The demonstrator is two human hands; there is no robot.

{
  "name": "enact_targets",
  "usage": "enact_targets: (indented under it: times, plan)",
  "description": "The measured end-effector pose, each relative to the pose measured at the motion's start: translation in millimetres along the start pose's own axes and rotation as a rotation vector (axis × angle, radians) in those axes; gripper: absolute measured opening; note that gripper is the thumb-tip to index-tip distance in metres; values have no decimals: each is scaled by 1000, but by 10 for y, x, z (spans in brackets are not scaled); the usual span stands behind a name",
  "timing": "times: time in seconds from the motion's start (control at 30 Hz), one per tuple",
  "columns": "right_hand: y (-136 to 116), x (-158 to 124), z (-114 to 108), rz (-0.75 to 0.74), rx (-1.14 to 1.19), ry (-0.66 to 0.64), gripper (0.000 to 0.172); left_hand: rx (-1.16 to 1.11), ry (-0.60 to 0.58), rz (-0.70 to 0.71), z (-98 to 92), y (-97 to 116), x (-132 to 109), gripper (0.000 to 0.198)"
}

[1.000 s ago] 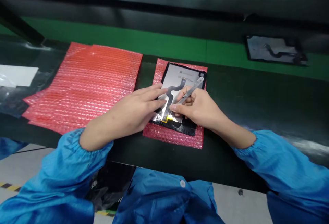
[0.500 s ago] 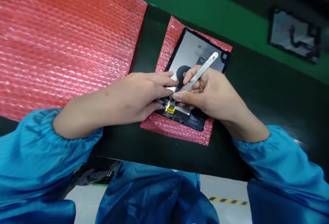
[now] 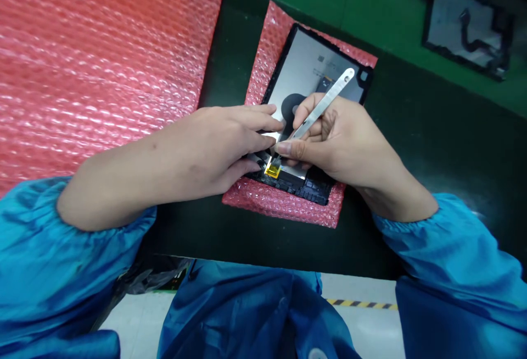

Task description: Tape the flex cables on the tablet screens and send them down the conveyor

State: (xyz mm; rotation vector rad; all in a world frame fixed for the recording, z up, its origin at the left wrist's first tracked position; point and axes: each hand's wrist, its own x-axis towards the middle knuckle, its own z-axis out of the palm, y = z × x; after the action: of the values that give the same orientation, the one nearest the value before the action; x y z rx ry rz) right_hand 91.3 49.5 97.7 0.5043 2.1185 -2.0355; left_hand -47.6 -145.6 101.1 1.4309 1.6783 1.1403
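A black-framed tablet panel (image 3: 307,62) lies back side up on a small red bubble-wrap pad (image 3: 284,202). My right hand (image 3: 343,142) is closed round metal tweezers (image 3: 325,101), whose tips meet a small yellow tape piece (image 3: 272,170) near the panel's lower edge. My left hand (image 3: 224,142) lies on the panel's lower left part, fingers extended and pressing beside the tweezers' tips. A dark flex cable (image 3: 293,104) shows between the two hands.
A big stack of red bubble-wrap sheets (image 3: 94,51) covers the black bench to the left. A second panel (image 3: 465,24) lies on the green conveyor belt (image 3: 382,16) at top right. My blue sleeves fill the bottom of the view.
The view has come closer and tilted down onto the panel. Both hands stay at the yellow tape, with the tweezers' tips still on it.
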Motion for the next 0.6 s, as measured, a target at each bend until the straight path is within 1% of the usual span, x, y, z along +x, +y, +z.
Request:
enact_targets:
  times: [0.07, 0.17, 0.47, 0.6]
  plan:
    - [8, 5, 2, -11, -1, -10, 51, 165, -87, 95, -11, -29, -28, 15]
    - [18, 9, 5, -19, -7, -16, 49, 309, -126, 150, -27, -74, -62, 18]
    - [65, 31, -22, -50, -1, -50, 46, 407, -122, 166, -14, -90, -63, 24]
    - [85, 34, -35, -56, -5, -47, 47, 477, -73, 216, -24, -57, -101, 32]
